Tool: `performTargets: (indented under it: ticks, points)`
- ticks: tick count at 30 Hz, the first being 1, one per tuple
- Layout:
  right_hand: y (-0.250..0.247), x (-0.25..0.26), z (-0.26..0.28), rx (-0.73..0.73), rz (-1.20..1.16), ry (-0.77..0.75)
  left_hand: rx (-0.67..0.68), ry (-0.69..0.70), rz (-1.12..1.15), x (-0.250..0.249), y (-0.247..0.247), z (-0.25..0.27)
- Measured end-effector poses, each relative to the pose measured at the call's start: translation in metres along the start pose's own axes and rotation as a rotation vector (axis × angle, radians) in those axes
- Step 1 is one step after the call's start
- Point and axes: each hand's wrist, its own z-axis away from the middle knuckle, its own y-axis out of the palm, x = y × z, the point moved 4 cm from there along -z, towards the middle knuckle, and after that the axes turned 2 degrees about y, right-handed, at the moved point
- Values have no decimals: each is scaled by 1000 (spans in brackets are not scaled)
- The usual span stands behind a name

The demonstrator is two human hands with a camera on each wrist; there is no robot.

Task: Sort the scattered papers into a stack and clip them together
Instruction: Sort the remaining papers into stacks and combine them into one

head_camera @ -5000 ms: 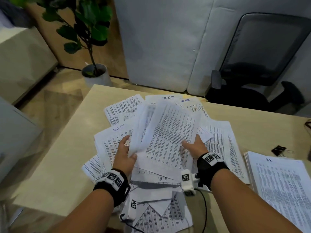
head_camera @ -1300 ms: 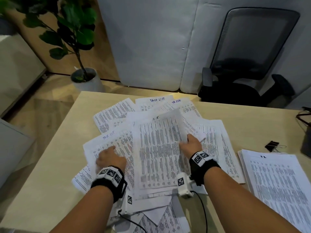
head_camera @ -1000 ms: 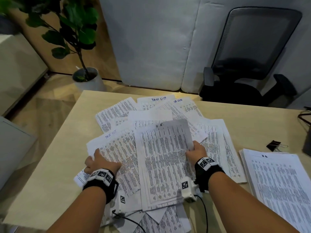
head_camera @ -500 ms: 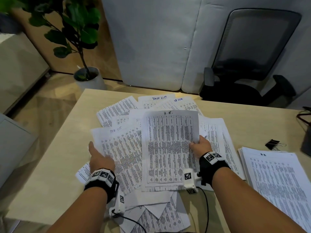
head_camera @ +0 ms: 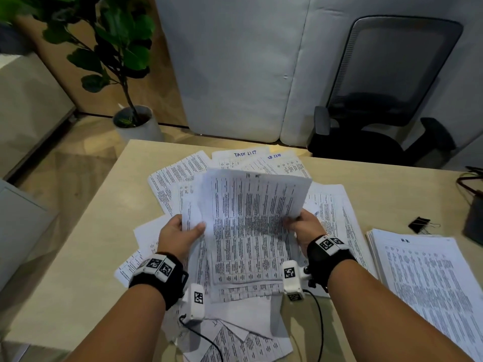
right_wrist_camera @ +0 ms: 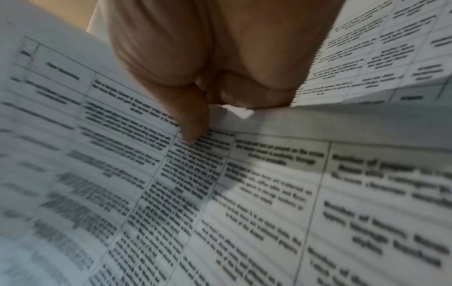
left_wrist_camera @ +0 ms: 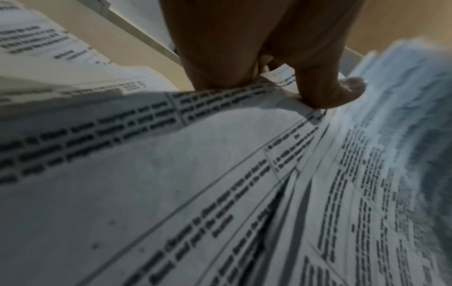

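Both hands hold a bundle of printed sheets (head_camera: pixel 248 223) lifted off the desk, its top edge tilted up and curling. My left hand (head_camera: pixel 183 231) pinches the bundle's left edge, thumb (left_wrist_camera: pixel 327 94) on top. My right hand (head_camera: pixel 300 226) grips the right edge, thumb (right_wrist_camera: pixel 193 123) pressed on the print. More scattered papers (head_camera: pixel 180 171) lie spread beneath and beyond the bundle, some headed "TASK LIST". A black binder clip (head_camera: pixel 419 224) lies on the desk at the right, away from both hands.
A neat stack of printed sheets (head_camera: pixel 428 273) sits at the right on the beige desk (head_camera: pixel 86 257). A dark object and cables (head_camera: pixel 474 223) stand at the right edge. Behind the desk are a black office chair (head_camera: pixel 379 105) and a potted plant (head_camera: pixel 130 118).
My left hand moved in from the loose sheets at the left and took the bundle's left edge. Both hands raised the bundle, which lay flatter half a second ago.
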Motion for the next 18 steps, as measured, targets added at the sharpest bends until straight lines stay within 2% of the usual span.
performTargets:
  ticks: [3, 6, 9, 11, 15, 18]
  points:
    - [-4, -4, -5, -48, 48, 13, 24, 13, -138, 4, 11, -4]
    - [-17, -14, -7, -138, 211, 76, 50, -22, -433, 12, 15, -11]
    - [-33, -32, -3, -230, 385, 161, 241, -116, -629, 23, 24, -6]
    - [-39, -40, -2, -248, 439, 152, 340, -101, -705, 26, 31, 1]
    - [-42, -45, -2, -202, 203, 132, 221, 27, -561, 19, 30, 5]
    - [-37, -37, -2, -138, 48, 80, 204, 62, -437, 12, 31, 2]
